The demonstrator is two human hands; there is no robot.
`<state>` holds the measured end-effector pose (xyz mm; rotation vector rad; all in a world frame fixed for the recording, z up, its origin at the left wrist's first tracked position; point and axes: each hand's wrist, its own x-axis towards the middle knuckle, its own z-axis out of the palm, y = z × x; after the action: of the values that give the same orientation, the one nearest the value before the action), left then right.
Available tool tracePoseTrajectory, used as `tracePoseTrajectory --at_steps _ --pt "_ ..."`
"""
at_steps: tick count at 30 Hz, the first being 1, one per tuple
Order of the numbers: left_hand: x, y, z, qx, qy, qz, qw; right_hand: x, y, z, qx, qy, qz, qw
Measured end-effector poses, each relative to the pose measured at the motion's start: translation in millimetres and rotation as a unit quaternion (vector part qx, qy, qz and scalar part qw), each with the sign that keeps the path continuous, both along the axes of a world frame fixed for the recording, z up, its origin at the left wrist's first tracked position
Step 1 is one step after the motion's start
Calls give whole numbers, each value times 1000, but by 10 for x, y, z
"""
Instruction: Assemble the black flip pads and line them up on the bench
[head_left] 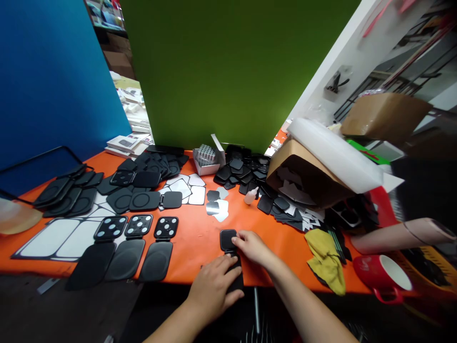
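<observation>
Nearest to the camera are my two bare forearms point(300, 297), reaching in toward one black folding piece point(227, 237). It lies opened directly before me at the front edge, probably so that both hands can reach it comfortably. My left hand point(213, 284) rests over its lower half, fingers stretched out and thumb apart, I think to hold it steady. My right hand point(253, 247) has thumb and forefinger at the right side of the square upper half; whether they truly pinch it, I cannot tell.

Farther away, the biggest thing is a green panel point(228, 71), with a blue panel point(53, 71) at the left; perhaps they divide the working places. Before them is the orange desk point(194, 247). At its right, a cardboard box point(310, 155) lies with its mouth sideways, maybe for easy access to the pale scraps inside, and a white roll point(335, 152) leans over it. Three opened pieces point(156, 261) form a row at left, their round discs facing upward, presumably to leave these discs exposed. Yellow cloth point(324, 259) and red mug point(371, 274) sit at right, aside from my hands. Smallest is a pale bottle point(251, 196), near the middle, within easy reach.
</observation>
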<state>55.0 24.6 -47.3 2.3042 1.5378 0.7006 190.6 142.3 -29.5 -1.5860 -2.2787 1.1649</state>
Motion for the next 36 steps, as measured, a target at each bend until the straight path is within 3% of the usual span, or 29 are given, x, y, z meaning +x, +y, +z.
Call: tracePoseTrajectory --at_steps 6,12,14,16,19,24,28,34,36 --pt "1 19 22 -20 -6 0 1000 -72 16 60 44 -76 21 996" --pt "11 16 28 -12 -3 11 1000 -192 64 249 105 -157 35 981" --pt "12 5 25 -2 -4 9 1000 -164 -17 279 154 -151 69 974" --pt "9 -1 20 -3 -8 6 1000 -88 -145 251 191 -99 145 966" --pt "-3 7 18 -10 -15 -3 1000 49 -308 139 166 -34 236 957" --pt "-31 35 37 8 -10 -33 999 76 -280 25 106 -33 245 963" --pt "-56 0 10 17 32 -43 998 3 -185 5 101 26 209 972" --pt "-107 -47 -140 61 79 -74 992 110 20 -16 16 134 -28 990" --pt "-115 -46 -166 77 86 -79 990 131 77 -7 27 129 -52 990"
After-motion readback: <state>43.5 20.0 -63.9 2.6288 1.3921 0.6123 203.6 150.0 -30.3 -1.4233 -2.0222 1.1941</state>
